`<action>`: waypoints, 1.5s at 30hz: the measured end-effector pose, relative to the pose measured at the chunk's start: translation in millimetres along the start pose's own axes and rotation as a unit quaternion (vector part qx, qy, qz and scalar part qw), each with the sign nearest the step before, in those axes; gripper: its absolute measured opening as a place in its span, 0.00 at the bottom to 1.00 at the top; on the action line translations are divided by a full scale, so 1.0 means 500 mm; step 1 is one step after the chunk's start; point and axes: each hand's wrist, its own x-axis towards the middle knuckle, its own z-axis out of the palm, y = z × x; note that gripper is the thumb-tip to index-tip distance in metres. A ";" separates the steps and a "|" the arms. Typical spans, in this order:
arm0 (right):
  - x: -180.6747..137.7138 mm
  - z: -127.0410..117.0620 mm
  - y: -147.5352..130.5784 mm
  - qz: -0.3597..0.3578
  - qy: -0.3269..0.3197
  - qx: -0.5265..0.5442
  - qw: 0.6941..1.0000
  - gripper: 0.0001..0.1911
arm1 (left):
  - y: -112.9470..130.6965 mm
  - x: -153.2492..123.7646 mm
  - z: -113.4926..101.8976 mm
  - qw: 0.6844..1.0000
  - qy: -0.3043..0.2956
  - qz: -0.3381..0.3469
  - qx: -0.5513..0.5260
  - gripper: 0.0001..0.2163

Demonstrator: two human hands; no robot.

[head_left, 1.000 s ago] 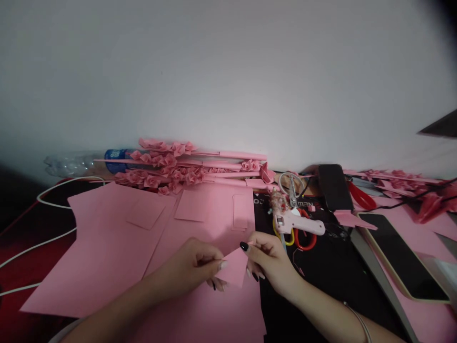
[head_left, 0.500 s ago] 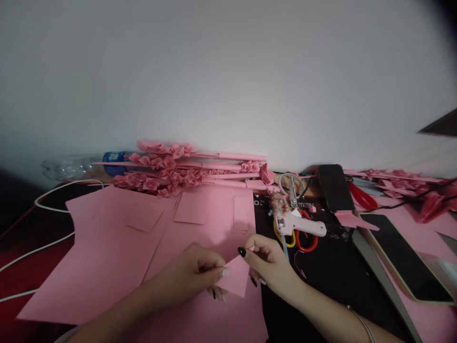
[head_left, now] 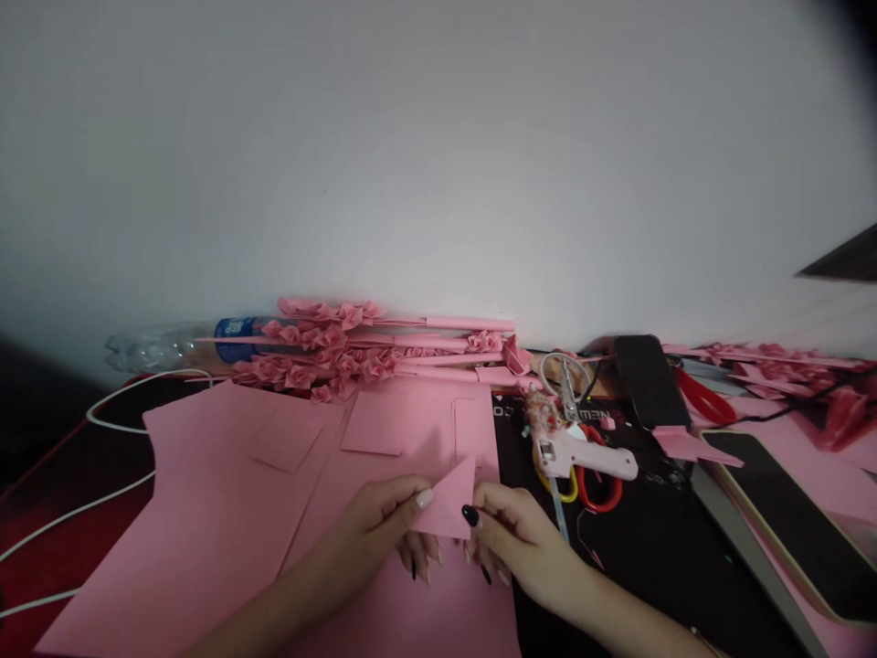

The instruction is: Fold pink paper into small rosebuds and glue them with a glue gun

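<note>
My left hand [head_left: 384,525] and my right hand [head_left: 511,539] both pinch a small pink paper piece [head_left: 449,498] folded into a triangle, held just above large pink paper sheets [head_left: 226,493] spread on the table. The thumbs press on its lower edge, one at each side. Smaller pink squares [head_left: 374,422] lie on the sheets beyond my hands.
A bundle of pink paper flowers on stems [head_left: 356,347] and a plastic bottle [head_left: 178,340] lie along the wall. A pink glue gun [head_left: 582,452] rests on scissors [head_left: 596,480], right of my hands. Phones [head_left: 787,512] and a white cable [head_left: 102,493] flank the sheets.
The paper piece has been folded up into a triangle with its point upward, and both hands have drawn closer together along its lower edge. The view has tilted slightly.
</note>
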 end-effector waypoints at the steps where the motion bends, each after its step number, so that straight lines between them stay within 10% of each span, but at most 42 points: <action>1: 0.000 0.000 0.000 -0.004 -0.004 0.000 1.000 0.22 | -0.001 -0.001 0.001 1.000 -0.004 0.002 0.000 0.22; 15: 0.002 0.005 -0.008 0.018 0.002 -0.020 1.000 0.09 | 0.009 -0.007 0.005 0.999 -0.041 0.009 0.024 0.10; 20: 0.003 0.009 -0.012 -0.009 0.003 -0.067 0.998 0.08 | 0.004 -0.008 0.007 0.997 -0.010 0.004 0.081 0.31; 26: 0.001 0.013 -0.013 -0.047 0.008 -0.107 0.993 0.11 | -0.001 -0.006 0.003 0.996 -0.032 0.040 0.073 0.17; 45: 0.000 0.030 0.010 -0.076 0.108 -0.020 0.991 0.08 | 0.032 -0.002 0.018 0.999 -0.050 -0.018 -0.006 0.22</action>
